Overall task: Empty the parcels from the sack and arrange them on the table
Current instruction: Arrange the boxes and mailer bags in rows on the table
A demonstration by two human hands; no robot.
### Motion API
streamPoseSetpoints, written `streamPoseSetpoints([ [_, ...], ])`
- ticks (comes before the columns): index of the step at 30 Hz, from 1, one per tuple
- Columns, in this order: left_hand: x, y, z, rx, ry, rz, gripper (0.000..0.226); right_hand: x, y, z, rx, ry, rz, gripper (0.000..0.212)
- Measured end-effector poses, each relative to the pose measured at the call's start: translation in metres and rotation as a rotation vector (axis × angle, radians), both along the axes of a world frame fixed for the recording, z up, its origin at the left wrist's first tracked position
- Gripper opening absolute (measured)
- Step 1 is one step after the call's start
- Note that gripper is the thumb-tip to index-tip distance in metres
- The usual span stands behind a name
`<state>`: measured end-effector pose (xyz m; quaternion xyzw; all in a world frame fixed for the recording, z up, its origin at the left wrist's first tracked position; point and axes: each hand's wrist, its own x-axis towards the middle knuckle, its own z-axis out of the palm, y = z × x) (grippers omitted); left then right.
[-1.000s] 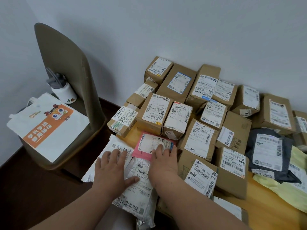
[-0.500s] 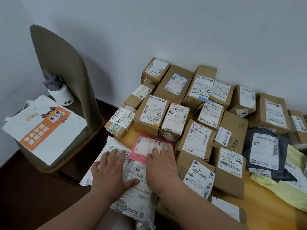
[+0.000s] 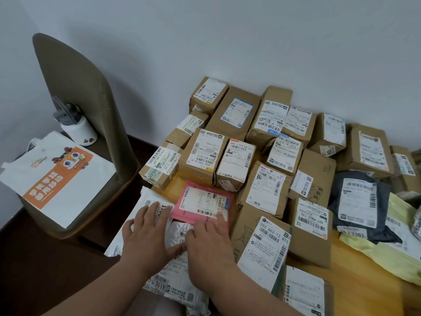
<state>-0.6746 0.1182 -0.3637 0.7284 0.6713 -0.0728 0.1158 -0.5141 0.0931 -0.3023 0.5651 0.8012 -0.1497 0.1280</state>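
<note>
Several brown cardboard parcels (image 3: 234,163) with white labels lie packed together on the wooden table (image 3: 355,277) against the wall. At the near left corner lie soft mailers: a pink mailer (image 3: 205,204), a white mailer (image 3: 148,201) hanging over the table edge, and a crinkled white plastic parcel (image 3: 177,281). My left hand (image 3: 147,236) lies flat with straight fingers on the white mailer. My right hand (image 3: 209,242) presses flat on the crinkled parcel, its fingertips on the pink mailer's near edge. No sack is in view.
A brown chair (image 3: 86,124) stands left of the table, with a white and orange tote bag (image 3: 57,179) and a white bottle (image 3: 78,128) on its seat. A dark grey mailer (image 3: 360,201) and a yellow mailer (image 3: 398,247) lie at the right. Dark floor lies below.
Both hands have slid a little back toward me over the soft mailers; the right fingertips have come off the pink mailer's label to its near edge. The view has shifted slightly.
</note>
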Motion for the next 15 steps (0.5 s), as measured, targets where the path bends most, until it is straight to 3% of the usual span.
streamPoseSetpoints([
  [9, -0.0034, -0.0050, 0.0010, 0.004, 0.017, -0.095, 0.083, -0.0065, -0.0080, -0.0065, -0.043, -0.056, 0.035, 0.050],
  [15, 0.0034, 0.0027, 0.0023, 0.006, 0.057, -0.157, 0.082, -0.0077, -0.0064, -0.0024, -0.074, -0.126, 0.077, 0.051],
])
